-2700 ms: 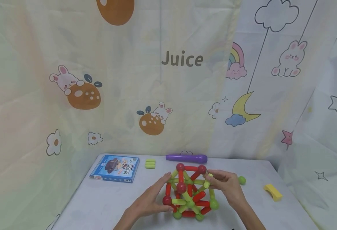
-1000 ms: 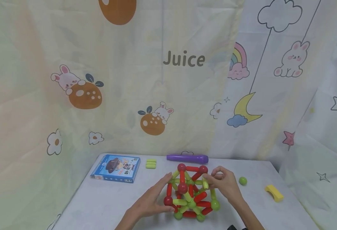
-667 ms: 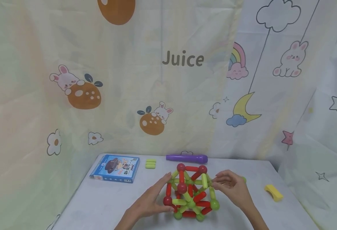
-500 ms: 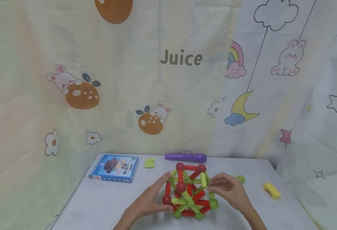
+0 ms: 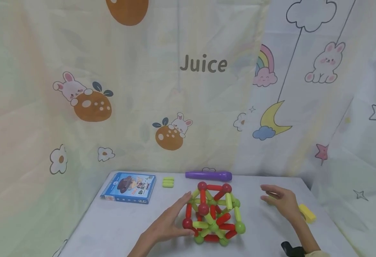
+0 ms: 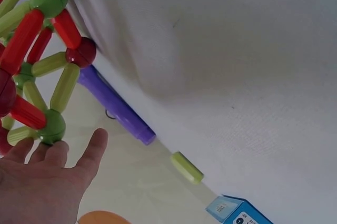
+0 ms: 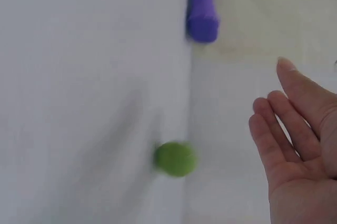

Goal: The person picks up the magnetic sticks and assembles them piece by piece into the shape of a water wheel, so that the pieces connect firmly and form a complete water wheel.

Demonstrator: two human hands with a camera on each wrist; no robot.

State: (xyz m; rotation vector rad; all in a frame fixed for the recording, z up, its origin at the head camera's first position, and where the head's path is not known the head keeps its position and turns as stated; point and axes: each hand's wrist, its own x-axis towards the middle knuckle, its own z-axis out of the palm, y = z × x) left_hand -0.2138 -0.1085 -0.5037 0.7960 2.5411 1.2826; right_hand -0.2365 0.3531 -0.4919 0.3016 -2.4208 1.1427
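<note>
A cage-like structure of red and green magnetic sticks and balls [image 5: 213,225] stands on the table. My left hand [image 5: 163,222] holds its left side, thumb low in front and fingers higher up. Fingertips meet a green ball [image 6: 51,126] in the left wrist view. One light green stick [image 5: 228,201] slants down from a red ball [image 5: 227,188] at the top right. Off to the right, my right hand [image 5: 283,202] hovers with nothing in it, thumb and fingers apart. A loose green ball [image 7: 176,159] lies near it, blurred in the right wrist view and mostly covered in the head view.
Several light green sticks [image 5: 168,182] lie at the back, beside a blue box [image 5: 130,187]. Behind the structure is a purple microphone-shaped toy [image 5: 208,176]. A yellow arch block [image 5: 308,213] sits at the right, partly behind my right wrist. Printed curtains [image 5: 143,107] enclose the table.
My right hand has let go of the light green stick, which now stays on the structure, and has moved right towards the loose green ball. My left hand has kept its place.
</note>
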